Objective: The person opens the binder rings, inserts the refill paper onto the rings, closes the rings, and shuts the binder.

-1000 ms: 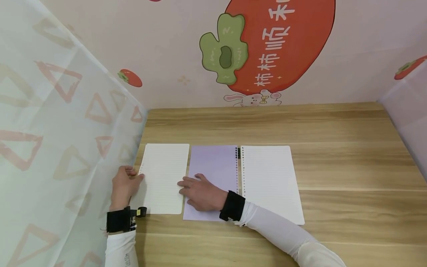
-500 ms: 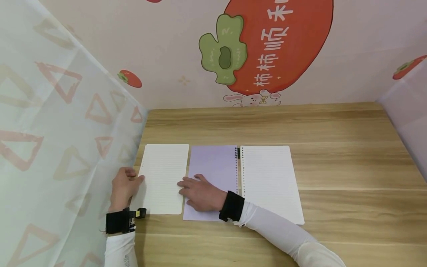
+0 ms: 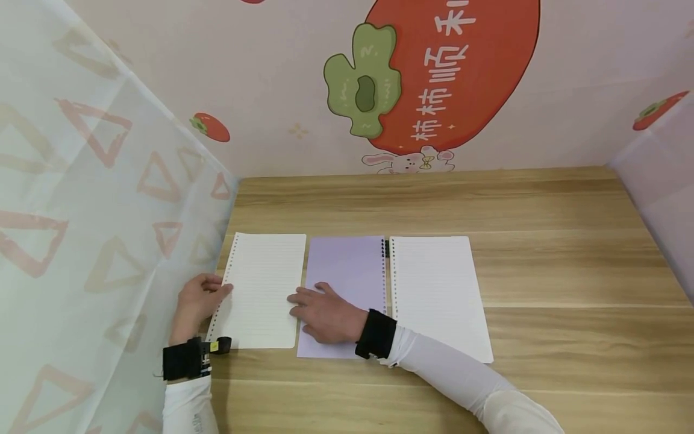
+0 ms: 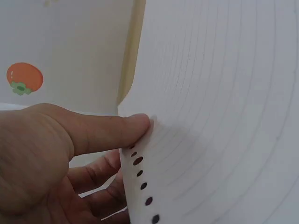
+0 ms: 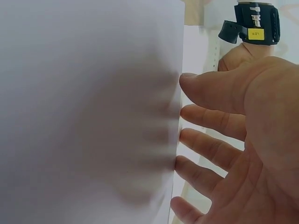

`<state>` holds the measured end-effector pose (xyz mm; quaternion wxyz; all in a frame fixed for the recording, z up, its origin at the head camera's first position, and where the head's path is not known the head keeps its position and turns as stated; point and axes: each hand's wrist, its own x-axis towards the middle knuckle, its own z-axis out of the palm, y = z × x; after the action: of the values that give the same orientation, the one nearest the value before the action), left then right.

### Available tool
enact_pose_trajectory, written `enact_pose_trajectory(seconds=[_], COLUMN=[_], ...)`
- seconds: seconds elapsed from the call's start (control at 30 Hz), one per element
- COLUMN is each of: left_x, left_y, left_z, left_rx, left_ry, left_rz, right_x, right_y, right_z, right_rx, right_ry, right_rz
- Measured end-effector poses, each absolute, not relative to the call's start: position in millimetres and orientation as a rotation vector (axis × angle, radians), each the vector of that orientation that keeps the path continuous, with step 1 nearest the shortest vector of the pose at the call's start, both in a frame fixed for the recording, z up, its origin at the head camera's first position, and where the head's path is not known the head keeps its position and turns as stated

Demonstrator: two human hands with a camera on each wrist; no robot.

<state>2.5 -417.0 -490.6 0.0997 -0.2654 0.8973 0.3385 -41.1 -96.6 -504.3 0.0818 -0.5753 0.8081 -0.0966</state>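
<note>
A white lined loose-leaf sheet [image 3: 268, 283], punched along its left edge, lies at the left of the table. My left hand [image 3: 199, 298] pinches that punched edge; in the left wrist view the thumb [image 4: 133, 130] lies on top with fingers behind the paper. My right hand [image 3: 329, 314] rests on the purple notebook cover [image 3: 347, 259], fingers spread, fingertips at the sheet's right edge. To the right of the cover lies a white lined page [image 3: 436, 289] with holes down its left side. Black binding rings [image 3: 387, 248] show between cover and page; their lower part is hidden.
The wooden table [image 3: 569, 259] extends to the right of the notebook. A patterned sheet wall [image 3: 119, 199] stands close beside my left hand. Another printed wall [image 3: 287, 90] rises at the back edge.
My left hand has shifted slightly left and the punched edge now reaches farther left, with its row of holes in plain sight. The right hand stays in place.
</note>
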Motion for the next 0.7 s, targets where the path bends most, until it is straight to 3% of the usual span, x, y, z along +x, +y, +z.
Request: enact_pose_trajectory(seconds=[0.7], left_x=[10.8], left_y=[-426.3], left_z=[-488.2], left_rx=[-0.849], left_ry=[2.800], left_rz=[0.963], right_x=[-39.6], right_y=[-101.8], right_z=[-505.5], right_rx=[-1.661], right_ry=[2.377], right_rz=[-0.377])
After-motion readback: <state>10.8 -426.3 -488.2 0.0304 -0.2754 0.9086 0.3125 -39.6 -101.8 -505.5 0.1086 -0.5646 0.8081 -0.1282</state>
